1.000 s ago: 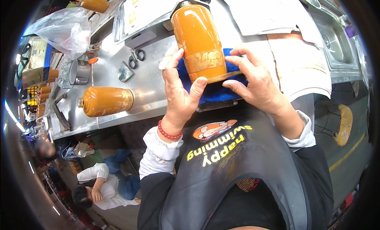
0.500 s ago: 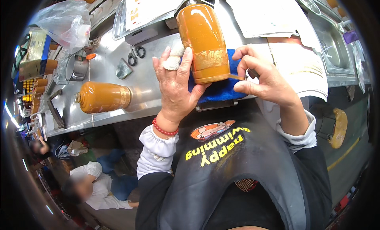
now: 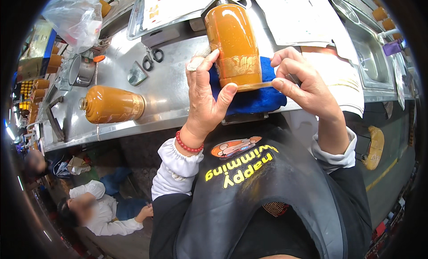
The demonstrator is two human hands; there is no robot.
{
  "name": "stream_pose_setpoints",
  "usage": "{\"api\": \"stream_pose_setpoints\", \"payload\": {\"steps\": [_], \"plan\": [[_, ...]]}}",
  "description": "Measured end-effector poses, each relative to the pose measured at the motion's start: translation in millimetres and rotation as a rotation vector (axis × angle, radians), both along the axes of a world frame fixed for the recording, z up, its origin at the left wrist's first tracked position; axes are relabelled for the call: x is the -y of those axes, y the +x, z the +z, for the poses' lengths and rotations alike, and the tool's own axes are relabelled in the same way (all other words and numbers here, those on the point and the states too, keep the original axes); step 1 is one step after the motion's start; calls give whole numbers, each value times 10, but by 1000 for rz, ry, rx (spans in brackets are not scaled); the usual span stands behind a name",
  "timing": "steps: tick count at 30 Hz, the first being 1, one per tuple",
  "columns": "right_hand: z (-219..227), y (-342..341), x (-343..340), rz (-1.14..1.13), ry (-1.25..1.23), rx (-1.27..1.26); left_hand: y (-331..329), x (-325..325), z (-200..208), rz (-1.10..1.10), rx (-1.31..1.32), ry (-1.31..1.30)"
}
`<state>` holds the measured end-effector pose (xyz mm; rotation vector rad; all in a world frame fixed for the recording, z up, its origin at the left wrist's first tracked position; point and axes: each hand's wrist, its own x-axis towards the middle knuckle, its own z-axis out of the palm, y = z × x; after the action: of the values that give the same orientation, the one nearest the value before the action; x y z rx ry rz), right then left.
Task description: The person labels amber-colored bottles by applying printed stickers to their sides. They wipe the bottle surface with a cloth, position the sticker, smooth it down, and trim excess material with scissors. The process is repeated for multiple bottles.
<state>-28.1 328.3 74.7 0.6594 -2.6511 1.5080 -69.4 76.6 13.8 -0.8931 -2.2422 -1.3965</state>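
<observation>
Gripped from both sides, the orange bottle (image 3: 232, 40) is held lying on a blue cloth (image 3: 254, 98) at the near edge of the steel table (image 3: 169, 96). By the left hand (image 3: 206, 98) its lower end is clasped, with the fingers curled up along the left flank and the thumb pressed against the base rim; a small white wad is kept under the fingertips. By the right hand (image 3: 303, 83) the base rim is pinched between thumb and forefinger on the other side, the remaining fingers being arched above it. A gold patterned band is seen around the bottle's lower part, and its dark cap end is pointed away from the person. A red bead bracelet (image 3: 188, 145) is worn on the left wrist.

A second orange bottle (image 3: 113, 104) is laid on its side further left on the table, well apart from the hands. Black scissors (image 3: 150, 57) are placed behind it, with a metal cup (image 3: 82, 71) and a clear plastic bag (image 3: 76, 16) beyond. A sink (image 3: 370, 58) is set into the table at the right. Another person in white (image 3: 98, 205) is seated low on the floor at the left.
</observation>
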Motion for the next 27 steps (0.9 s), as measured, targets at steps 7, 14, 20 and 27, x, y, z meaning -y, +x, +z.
{"api": "stream_pose_setpoints", "payload": {"steps": [7,14,20,27], "plan": [[-182,68,-54,-1,-45,170,0,13,-54,-17,36,28],[-289,2,-91,-5,-46,191,91,16,-111,53,53,121],[-357,-12,-112,14,-104,158,377,119,-1,123,-466,-339],[-456,-32,-113,26,-157,152,304,36,187,49,-635,-564]]}}
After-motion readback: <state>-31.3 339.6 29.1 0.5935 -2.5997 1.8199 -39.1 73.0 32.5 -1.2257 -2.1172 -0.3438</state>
